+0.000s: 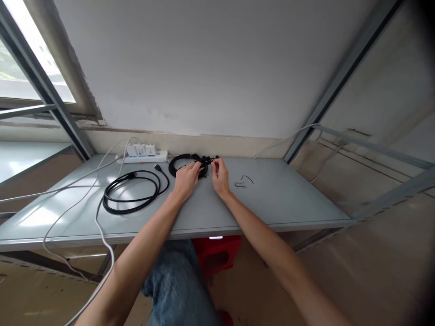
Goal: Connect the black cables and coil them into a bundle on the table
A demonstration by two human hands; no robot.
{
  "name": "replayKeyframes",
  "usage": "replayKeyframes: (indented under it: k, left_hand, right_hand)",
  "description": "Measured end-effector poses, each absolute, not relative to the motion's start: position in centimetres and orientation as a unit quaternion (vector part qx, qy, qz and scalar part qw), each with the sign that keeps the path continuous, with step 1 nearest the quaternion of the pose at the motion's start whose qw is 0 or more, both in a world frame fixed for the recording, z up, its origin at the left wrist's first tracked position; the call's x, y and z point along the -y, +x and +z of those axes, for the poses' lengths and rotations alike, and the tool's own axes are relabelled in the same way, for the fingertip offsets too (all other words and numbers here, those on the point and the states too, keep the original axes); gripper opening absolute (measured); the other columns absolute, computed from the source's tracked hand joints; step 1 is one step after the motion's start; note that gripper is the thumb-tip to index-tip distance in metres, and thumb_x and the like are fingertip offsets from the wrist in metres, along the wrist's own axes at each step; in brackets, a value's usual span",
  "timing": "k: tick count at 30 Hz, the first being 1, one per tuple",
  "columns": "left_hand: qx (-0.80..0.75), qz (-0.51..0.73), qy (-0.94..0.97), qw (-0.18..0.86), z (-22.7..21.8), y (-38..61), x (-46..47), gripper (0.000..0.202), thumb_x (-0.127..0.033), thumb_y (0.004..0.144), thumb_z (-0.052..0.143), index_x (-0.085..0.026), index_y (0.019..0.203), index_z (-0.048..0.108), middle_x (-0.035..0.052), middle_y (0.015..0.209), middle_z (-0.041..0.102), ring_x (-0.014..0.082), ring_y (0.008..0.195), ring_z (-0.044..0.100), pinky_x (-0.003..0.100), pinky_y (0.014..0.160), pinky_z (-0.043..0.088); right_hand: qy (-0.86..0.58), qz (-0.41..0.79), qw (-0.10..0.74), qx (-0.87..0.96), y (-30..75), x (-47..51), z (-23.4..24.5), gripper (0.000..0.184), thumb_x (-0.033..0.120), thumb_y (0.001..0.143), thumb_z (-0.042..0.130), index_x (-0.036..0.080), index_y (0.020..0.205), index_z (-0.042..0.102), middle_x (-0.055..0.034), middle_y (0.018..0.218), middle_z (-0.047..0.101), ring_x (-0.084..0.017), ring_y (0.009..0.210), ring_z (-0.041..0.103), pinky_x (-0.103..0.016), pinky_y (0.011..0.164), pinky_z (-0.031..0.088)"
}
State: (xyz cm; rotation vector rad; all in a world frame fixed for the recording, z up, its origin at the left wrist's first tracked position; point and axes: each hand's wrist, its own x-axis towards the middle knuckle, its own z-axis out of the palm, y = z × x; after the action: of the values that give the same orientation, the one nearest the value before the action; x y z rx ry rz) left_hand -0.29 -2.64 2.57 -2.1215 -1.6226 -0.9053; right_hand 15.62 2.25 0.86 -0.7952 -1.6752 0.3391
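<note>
Toward the back of the table, a bundle of coiled black cables (175, 166) lies with its plug ends gathered at the right. My left hand (186, 180) is over the front of this bundle, fingers closed on it. Just right of it, my right hand (220, 175) pinches at the bundle's plug end, thumb and fingertips together; the exact piece between them is too small to make out. Another coiled black cable (131, 210) with a plug end lies loose to the left. A few short black twist ties (242, 184) are on the table right of my right hand.
A white power strip (159, 156) with white adapters (140, 149) stands against the wall. White cords (103, 235) run over the left side and front edge of the grey table (282, 199). Metal posts (340, 81) frame both sides. A red stool (217, 256) is underneath.
</note>
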Motion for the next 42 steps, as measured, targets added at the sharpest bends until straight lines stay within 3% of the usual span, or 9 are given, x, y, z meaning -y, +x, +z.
replayKeyframes:
  k: [7, 12, 17, 20, 23, 26, 31, 37, 42]
  left_hand:
    - [0.542, -0.297, -0.761, 0.198, 1.2, -1.2, 1.6, 0.035, -0.035, 0.11, 0.035, -0.022, 0.101, 0.066, 0.0099, 0.092, 0.071, 0.0257, 0.09, 0.065, 0.037, 0.081, 0.04]
    - [0.545, -0.26, -0.776, 0.181, 1.2, -0.9, 1.8, 0.031, -0.033, 0.108, 0.039, -0.022, 0.1, 0.067, 0.011, 0.093, 0.072, 0.0278, 0.093, 0.066, 0.038, 0.081, 0.041]
    - [0.58, -0.233, -0.765, 0.155, 1.6, -0.5, 2.2, 0.032, -0.032, 0.108, 0.037, -0.022, 0.107, 0.067, 0.0126, 0.101, 0.075, 0.029, 0.1, 0.067, 0.038, 0.085, 0.042]
    - [0.6, -0.22, -0.757, 0.136, 2.1, -0.2, 2.6, 0.031, -0.032, 0.107, 0.037, -0.022, 0.109, 0.067, 0.0141, 0.106, 0.075, 0.0298, 0.105, 0.067, 0.039, 0.088, 0.043]
    - [0.608, -0.221, -0.752, 0.129, 2.4, -0.1, 2.9, 0.032, -0.032, 0.107, 0.036, -0.022, 0.11, 0.066, 0.0143, 0.106, 0.075, 0.0299, 0.107, 0.067, 0.039, 0.09, 0.043]
    - [0.605, -0.226, -0.752, 0.131, 2.3, -0.1, 2.8, 0.034, -0.033, 0.107, 0.034, -0.022, 0.111, 0.066, 0.0143, 0.106, 0.075, 0.0301, 0.107, 0.066, 0.039, 0.091, 0.043]
    - [0.604, -0.229, -0.754, 0.12, 2.0, 0.1, 2.6, 0.036, -0.036, 0.107, 0.034, -0.021, 0.112, 0.066, 0.0158, 0.109, 0.075, 0.0303, 0.107, 0.067, 0.038, 0.089, 0.043]
    - [0.622, -0.203, -0.751, 0.09, 2.4, 0.8, 3.0, 0.041, -0.048, 0.106, 0.037, -0.02, 0.116, 0.066, 0.0158, 0.108, 0.076, 0.0329, 0.101, 0.07, 0.037, 0.081, 0.045]
    - [0.637, -0.158, -0.75, 0.087, 2.8, 1.4, 3.3, 0.052, -0.052, 0.107, 0.028, -0.017, 0.116, 0.066, 0.02, 0.108, 0.076, 0.0355, 0.101, 0.071, 0.04, 0.083, 0.046]
  right_hand:
    - [-0.366, 0.32, 0.519, 0.703, 15.8, -2.7, -0.4, 0.052, 0.066, 0.1, 0.043, 0.024, 0.071, 0.048, 0.0026, 0.059, 0.046, -0.014, 0.055, 0.043, -0.027, 0.055, 0.036]
    - [-0.353, 0.481, 0.465, 0.654, 16.0, -3.3, -0.8, 0.056, 0.076, 0.09, 0.055, 0.022, 0.072, 0.056, 0.0043, 0.055, 0.047, -0.01, 0.044, 0.039, -0.025, 0.045, 0.029]
    - [-0.399, 0.334, 0.451, 0.725, 17.3, -3.6, -0.4, 0.04, 0.053, 0.1, 0.054, 0.02, 0.082, 0.067, 0.0007, 0.061, 0.056, -0.015, 0.055, 0.05, -0.026, 0.057, 0.038]
    - [-0.421, 0.141, 0.41, 0.797, 18.1, -3.2, 0.0, 0.026, 0.035, 0.104, 0.052, 0.022, 0.096, 0.073, -0.007, 0.087, 0.073, -0.022, 0.079, 0.065, -0.029, 0.072, 0.044]
    - [-0.423, 0.064, 0.377, 0.821, 18.3, -2.6, 0.2, 0.024, 0.031, 0.106, 0.049, 0.025, 0.107, 0.073, -0.01, 0.107, 0.076, -0.025, 0.094, 0.069, -0.03, 0.078, 0.044]
    - [-0.425, 0.13, 0.408, 0.797, 17.9, -2.6, 0.1, 0.033, 0.043, 0.108, 0.047, 0.022, 0.097, 0.071, -0.0073, 0.091, 0.075, -0.02, 0.081, 0.068, -0.028, 0.074, 0.046]
    - [-0.406, 0.423, 0.415, 0.696, 17.0, -4.1, -0.1, 0.066, 0.071, 0.104, 0.036, 0.02, 0.068, 0.058, -0.0018, 0.056, 0.06, -0.012, 0.047, 0.053, -0.025, 0.053, 0.043]
    - [-0.375, 0.501, 0.414, 0.661, 17.0, -4.5, 0.4, 0.053, 0.059, 0.102, 0.055, 0.018, 0.069, 0.059, 0.0009, 0.055, 0.058, -0.009, 0.045, 0.048, -0.022, 0.049, 0.039]
    - [-0.381, 0.41, 0.399, 0.726, 17.1, -3.9, 0.1, 0.046, 0.046, 0.105, 0.051, 0.019, 0.069, 0.058, 0.0045, 0.053, 0.049, -0.01, 0.05, 0.044, -0.022, 0.054, 0.036]
